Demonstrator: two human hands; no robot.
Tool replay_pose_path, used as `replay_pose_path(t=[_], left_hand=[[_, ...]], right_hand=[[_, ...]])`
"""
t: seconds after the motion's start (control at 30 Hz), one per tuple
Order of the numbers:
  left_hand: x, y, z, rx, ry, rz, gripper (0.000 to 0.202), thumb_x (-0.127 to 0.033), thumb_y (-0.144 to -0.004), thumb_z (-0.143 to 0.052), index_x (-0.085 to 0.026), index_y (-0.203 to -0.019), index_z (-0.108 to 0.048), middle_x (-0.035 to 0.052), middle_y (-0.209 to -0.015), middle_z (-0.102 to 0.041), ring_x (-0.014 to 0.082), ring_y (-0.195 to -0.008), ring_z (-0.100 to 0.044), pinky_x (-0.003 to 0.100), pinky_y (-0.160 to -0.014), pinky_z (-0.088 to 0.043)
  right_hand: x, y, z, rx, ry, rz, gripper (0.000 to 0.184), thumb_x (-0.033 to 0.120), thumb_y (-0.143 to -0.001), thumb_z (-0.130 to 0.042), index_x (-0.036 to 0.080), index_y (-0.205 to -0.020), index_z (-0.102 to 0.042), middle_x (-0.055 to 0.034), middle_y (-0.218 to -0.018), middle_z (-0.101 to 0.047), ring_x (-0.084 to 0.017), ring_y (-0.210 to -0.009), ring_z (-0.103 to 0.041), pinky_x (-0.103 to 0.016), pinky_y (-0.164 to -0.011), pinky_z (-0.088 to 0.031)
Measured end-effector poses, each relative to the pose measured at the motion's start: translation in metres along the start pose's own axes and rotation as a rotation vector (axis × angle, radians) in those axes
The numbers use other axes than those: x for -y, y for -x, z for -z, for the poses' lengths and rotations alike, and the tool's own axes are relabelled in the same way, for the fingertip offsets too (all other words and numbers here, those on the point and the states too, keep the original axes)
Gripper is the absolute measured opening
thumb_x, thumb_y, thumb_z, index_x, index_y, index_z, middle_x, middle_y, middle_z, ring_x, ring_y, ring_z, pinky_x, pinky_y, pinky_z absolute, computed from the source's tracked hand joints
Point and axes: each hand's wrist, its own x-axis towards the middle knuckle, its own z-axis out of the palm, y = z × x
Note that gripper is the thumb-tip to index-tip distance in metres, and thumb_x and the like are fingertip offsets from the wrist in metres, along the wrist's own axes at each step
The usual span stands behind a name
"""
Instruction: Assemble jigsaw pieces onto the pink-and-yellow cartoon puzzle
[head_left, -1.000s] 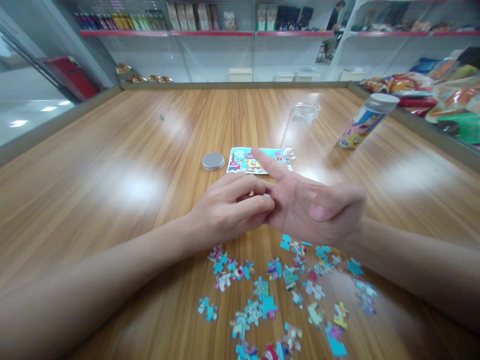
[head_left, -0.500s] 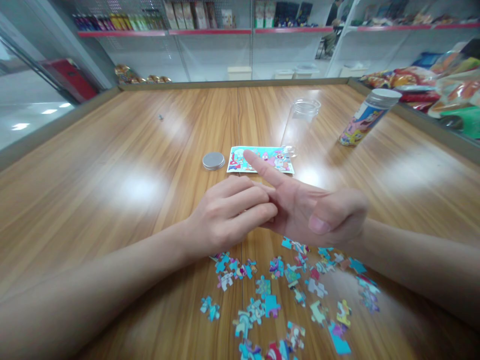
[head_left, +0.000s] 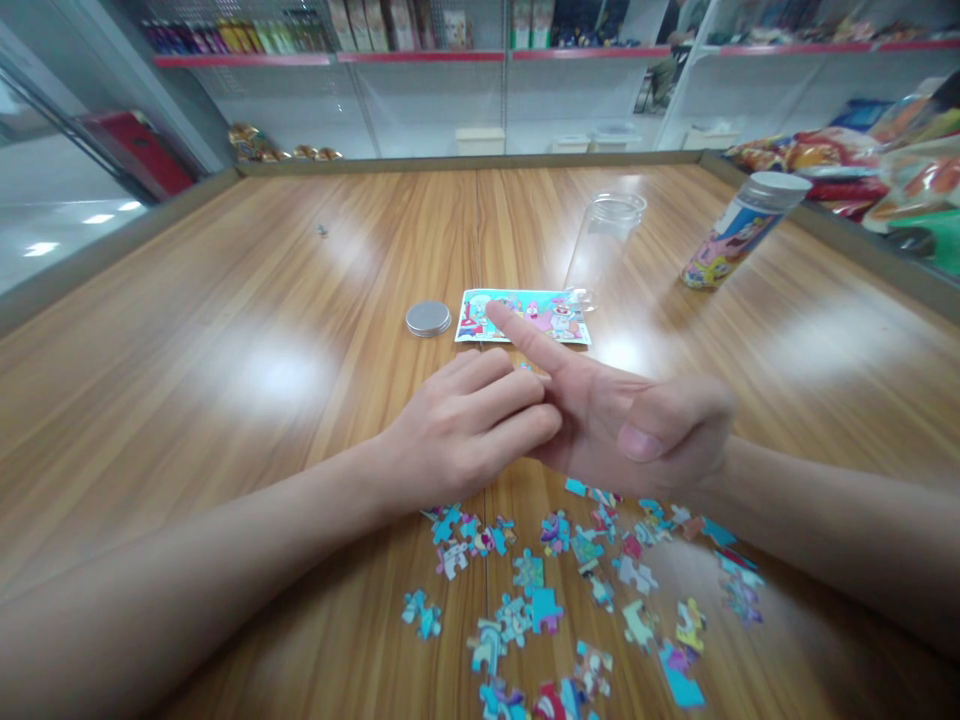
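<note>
In the head view my left hand has its fingers curled and pressed against the palm side of my right hand. Whatever lies under the left fingertips is hidden. My right hand is turned palm up, its index finger stretched out over a picture card with cartoon figures; its thumb is bent, and the other fingers are hidden behind my left hand. Below both hands, many loose jigsaw pieces lie scattered on the wooden table. A small bit of blue shows just behind the left fingers.
Left of the card lies a round silver lid. A clear jar stands beyond the card, and a cartoon-printed canister stands at the right. One tiny piece lies far left. Snack bags are piled beyond the right edge.
My left hand has shifted very slightly at the fingers, and the blue bit behind them now shows. Otherwise both hands stay joined in nearly the same place; the view tilts slightly.
</note>
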Motion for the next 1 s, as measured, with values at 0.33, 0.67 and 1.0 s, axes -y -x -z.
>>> replay_pose_path(t=[0.33,0.67,1.0], left_hand=[[-0.013,-0.004,-0.003,0.021,-0.008,0.381,0.027,-0.038,-0.095,-0.062,-0.011,-0.091,-0.059,0.0109,-0.089,-0.066,0.0219,-0.084,-0.063,0.038,-0.075,-0.056],[-0.006,-0.001,0.007,0.289,0.51,0.349,0.033,-0.027,-0.098,-0.044,-0.012,-0.079,-0.065,0.0096,-0.076,-0.068,0.019,-0.072,-0.063,0.034,-0.067,-0.053],[-0.011,-0.007,0.008,0.281,0.567,0.373,0.021,-0.014,-0.08,-0.044,-0.012,-0.068,-0.061,0.0027,-0.062,-0.059,0.0107,-0.053,-0.049,0.024,-0.049,-0.041]], right_hand=[[0.006,0.006,-0.003,-0.001,0.32,0.056,0.114,0.011,-0.062,-0.055,0.037,-0.161,-0.004,0.0024,-0.162,-0.024,-0.02,-0.146,-0.027,-0.037,-0.114,-0.034],[0.016,0.006,-0.016,0.095,0.291,-0.105,0.107,0.018,-0.072,-0.064,0.031,-0.162,-0.007,-0.003,-0.167,-0.014,-0.025,-0.155,-0.012,-0.05,-0.125,-0.017],[0.006,0.0,-0.001,0.163,0.086,-0.099,0.117,0.021,-0.058,-0.055,0.029,-0.162,-0.002,-0.0027,-0.169,-0.002,-0.026,-0.153,-0.019,-0.053,-0.122,-0.021]])
